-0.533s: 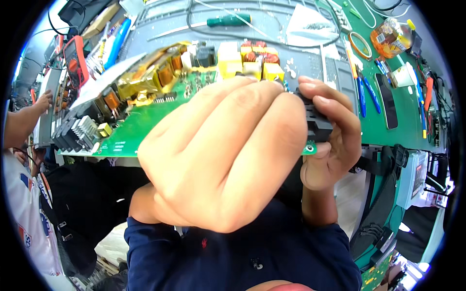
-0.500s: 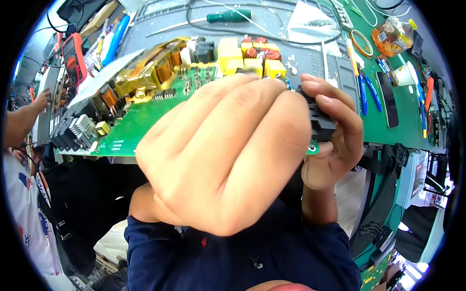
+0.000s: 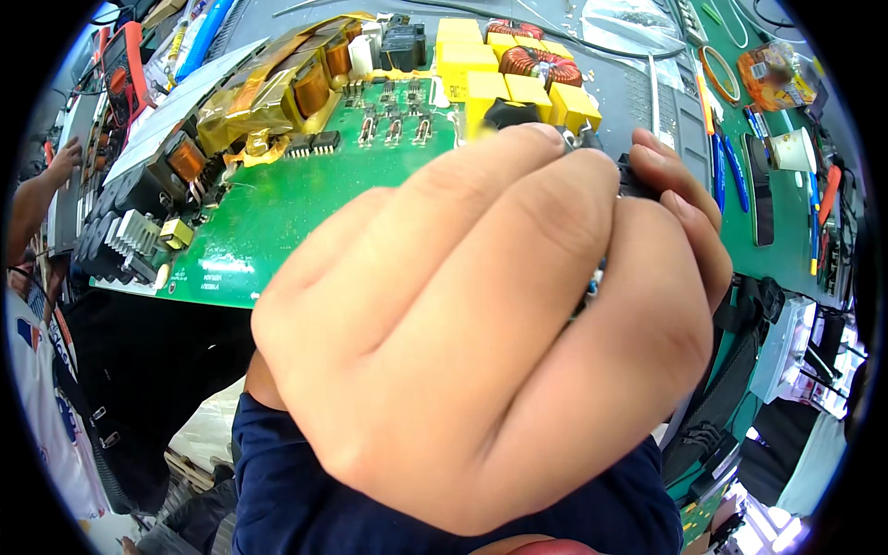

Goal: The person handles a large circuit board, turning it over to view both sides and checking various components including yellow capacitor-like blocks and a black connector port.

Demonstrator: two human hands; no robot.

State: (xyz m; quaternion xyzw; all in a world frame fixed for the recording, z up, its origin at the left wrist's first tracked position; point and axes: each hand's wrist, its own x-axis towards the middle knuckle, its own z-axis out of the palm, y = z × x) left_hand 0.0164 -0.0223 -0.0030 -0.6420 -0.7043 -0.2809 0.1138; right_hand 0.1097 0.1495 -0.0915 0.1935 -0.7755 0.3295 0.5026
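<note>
Circuit board: a green circuit board, tilted, spans the frame from the left to the centre right; its right part is hidden by the hands.
Board parts: yellow box-shaped capacitors and red-wound toroidal coils at the upper centre, an amber-taped transformer at the upper left, a silver finned heat sink by the lower left corner.
Left hand: the left hand, back to the camera, fills the centre, fingers bent together; cannot tell what they grip.
Right hand: the right hand shows bent fingers at the centre right, near a dark part; its grip is hidden.
Board edges: the lower edge runs over dark cloth, then under the left hand; the upper edge borders a gray mat.
Room at right: a strip of mat lies between the right fingers and blue-handled pliers.
</note>
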